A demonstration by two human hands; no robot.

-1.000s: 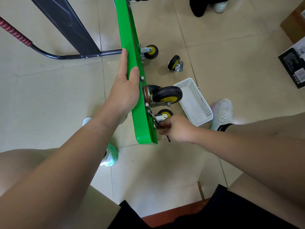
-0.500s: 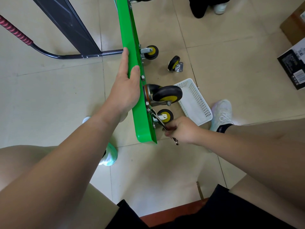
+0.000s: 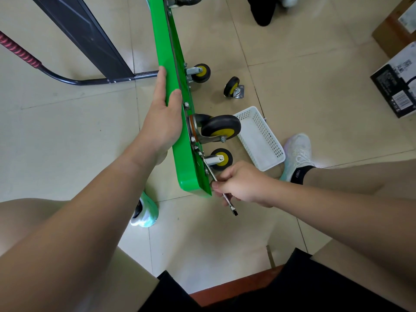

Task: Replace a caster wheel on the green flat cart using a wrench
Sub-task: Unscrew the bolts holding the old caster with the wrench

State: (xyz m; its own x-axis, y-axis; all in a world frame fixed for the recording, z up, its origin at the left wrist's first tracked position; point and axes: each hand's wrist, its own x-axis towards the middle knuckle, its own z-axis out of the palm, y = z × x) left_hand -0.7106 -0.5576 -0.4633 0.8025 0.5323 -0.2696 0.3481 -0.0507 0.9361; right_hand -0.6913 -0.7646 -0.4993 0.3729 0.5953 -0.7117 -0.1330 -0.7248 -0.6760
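White basket (image 3: pixel 269 140) and loose caster (image 3: pixel 233 87) crowd floor beside cart (image 3: pixel 173 64).

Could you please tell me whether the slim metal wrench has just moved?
Yes: the slim metal wrench swung its free end toward the person, beyond the near corner of the green flat cart.

Left hand (image 3: pixel 162 122): grips the upper edge of the green flat metal cart (image 3: pixel 163 41), thumb hooked over that edge, index finger straight along it.
Left arm: bare, reaching forward from the lower left, wrist roughly straight.
Right hand (image 3: pixel 240 183): fingers curled round the slim silver metal wrench (image 3: pixel 229 203), just beside the cart's near corner.
Right arm: bare, coming in from the right, forearm nearly level.
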